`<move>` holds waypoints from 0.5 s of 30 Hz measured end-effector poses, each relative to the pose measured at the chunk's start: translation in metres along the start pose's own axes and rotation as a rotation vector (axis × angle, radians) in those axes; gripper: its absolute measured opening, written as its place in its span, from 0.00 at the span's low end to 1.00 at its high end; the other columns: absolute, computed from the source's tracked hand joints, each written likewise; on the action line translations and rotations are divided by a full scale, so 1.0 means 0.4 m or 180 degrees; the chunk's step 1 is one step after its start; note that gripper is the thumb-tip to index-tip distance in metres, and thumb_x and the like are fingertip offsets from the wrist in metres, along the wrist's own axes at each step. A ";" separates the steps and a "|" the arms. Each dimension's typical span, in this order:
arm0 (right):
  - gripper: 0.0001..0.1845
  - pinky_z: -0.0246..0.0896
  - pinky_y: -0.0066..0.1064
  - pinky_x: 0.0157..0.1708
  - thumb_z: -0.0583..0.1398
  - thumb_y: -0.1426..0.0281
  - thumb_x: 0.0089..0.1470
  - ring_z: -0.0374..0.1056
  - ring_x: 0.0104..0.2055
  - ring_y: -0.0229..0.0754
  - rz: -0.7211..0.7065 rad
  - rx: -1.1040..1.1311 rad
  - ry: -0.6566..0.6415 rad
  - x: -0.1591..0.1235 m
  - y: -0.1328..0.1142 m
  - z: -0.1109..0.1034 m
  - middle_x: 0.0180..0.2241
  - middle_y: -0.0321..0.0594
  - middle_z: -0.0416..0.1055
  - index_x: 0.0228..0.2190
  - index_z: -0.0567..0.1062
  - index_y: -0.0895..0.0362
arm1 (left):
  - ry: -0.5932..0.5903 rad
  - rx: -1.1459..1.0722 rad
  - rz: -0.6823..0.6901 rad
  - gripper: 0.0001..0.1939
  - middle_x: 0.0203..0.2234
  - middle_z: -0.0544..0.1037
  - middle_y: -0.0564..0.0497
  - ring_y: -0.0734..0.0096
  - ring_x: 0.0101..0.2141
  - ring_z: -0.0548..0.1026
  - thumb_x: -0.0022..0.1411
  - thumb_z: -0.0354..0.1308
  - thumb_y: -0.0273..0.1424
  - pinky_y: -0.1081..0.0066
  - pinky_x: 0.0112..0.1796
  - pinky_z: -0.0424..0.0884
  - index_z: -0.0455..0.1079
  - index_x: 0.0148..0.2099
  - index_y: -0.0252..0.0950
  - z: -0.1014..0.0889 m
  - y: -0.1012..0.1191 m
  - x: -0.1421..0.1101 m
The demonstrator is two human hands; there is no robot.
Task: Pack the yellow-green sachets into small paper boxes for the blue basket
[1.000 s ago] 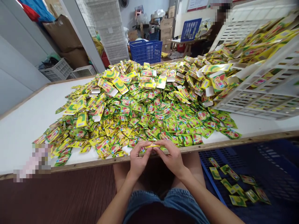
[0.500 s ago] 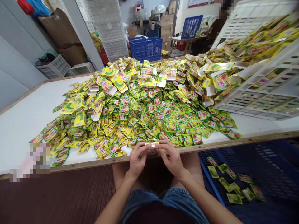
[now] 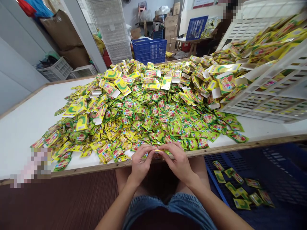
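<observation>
My left hand (image 3: 141, 162) and my right hand (image 3: 177, 161) meet at the table's front edge, fingers closed from both sides on a small yellow carton (image 3: 157, 150). Only a thin strip of the carton shows between the fingertips. Just beyond them spreads a heap of green candy sachets (image 3: 165, 119) with watermelon pictures. Yellow cartons (image 3: 122, 86), several with raised flaps, lie on the heap's far and left sides.
At the right a white plastic crate (image 3: 266, 110) lies tipped, cartons spilling from it. A blue crate (image 3: 219, 195) below the table's right side holds several filled packs (image 3: 241, 203). Another blue crate (image 3: 149, 51) stands behind the white table (image 3: 21, 127).
Both hands have shifted slightly, with the thumbs and fingers closer together. Less of the carton shows between them than before. The heap looks the same.
</observation>
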State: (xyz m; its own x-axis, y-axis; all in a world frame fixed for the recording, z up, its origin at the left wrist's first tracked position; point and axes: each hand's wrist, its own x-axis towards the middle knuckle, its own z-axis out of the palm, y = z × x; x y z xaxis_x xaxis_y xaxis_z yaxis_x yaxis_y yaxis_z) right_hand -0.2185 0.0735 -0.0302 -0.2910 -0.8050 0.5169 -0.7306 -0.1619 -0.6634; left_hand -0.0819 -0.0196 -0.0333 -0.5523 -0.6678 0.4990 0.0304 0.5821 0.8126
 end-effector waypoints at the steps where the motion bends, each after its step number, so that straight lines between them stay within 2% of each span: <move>1: 0.06 0.57 0.37 0.43 0.56 0.70 0.59 0.69 0.37 0.42 0.0000 -0.0028 -0.0034 0.002 -0.002 -0.004 0.34 0.39 0.75 0.36 0.72 0.54 | 0.0004 0.0002 -0.0008 0.06 0.33 0.77 0.50 0.67 0.36 0.74 0.60 0.58 0.24 0.67 0.41 0.69 0.74 0.39 0.39 0.000 0.000 0.001; 5: 0.07 0.58 0.37 0.44 0.55 0.72 0.59 0.68 0.40 0.42 -0.0029 0.0047 0.0044 -0.006 0.009 0.002 0.36 0.39 0.74 0.38 0.72 0.53 | 0.0027 -0.0054 0.0054 0.08 0.35 0.76 0.50 0.67 0.38 0.74 0.60 0.58 0.23 0.66 0.42 0.69 0.74 0.40 0.40 0.003 -0.025 -0.007; 11: 0.14 0.65 0.38 0.43 0.54 0.74 0.58 0.68 0.44 0.43 -0.0226 0.0252 0.0358 -0.045 0.056 0.066 0.39 0.41 0.73 0.44 0.73 0.51 | -0.0119 -0.0210 0.0269 0.13 0.39 0.75 0.49 0.65 0.41 0.73 0.61 0.56 0.24 0.65 0.42 0.70 0.72 0.47 0.44 0.019 -0.076 -0.040; 13: 0.14 0.66 0.38 0.43 0.52 0.74 0.59 0.68 0.45 0.44 -0.0088 0.0304 0.0325 -0.055 0.060 0.039 0.39 0.41 0.72 0.44 0.72 0.51 | -0.0183 -0.0150 0.0158 0.16 0.42 0.74 0.46 0.63 0.43 0.73 0.61 0.57 0.26 0.62 0.45 0.70 0.69 0.51 0.43 0.014 -0.075 -0.047; 15: 0.14 0.65 0.40 0.43 0.50 0.71 0.59 0.68 0.45 0.46 0.0194 0.0153 0.0272 -0.072 0.070 -0.039 0.41 0.43 0.72 0.43 0.73 0.50 | -0.0202 0.0031 -0.0001 0.20 0.46 0.72 0.44 0.61 0.46 0.72 0.60 0.58 0.29 0.59 0.48 0.67 0.64 0.55 0.42 -0.016 -0.078 -0.043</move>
State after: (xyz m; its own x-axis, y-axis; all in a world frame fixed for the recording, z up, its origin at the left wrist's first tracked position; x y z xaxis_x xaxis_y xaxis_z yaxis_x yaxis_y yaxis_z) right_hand -0.2402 0.1011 -0.0552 -0.3871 -0.7630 0.5177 -0.6801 -0.1429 -0.7191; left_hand -0.0683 -0.0293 -0.0652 -0.6040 -0.6375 0.4784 0.0223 0.5864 0.8097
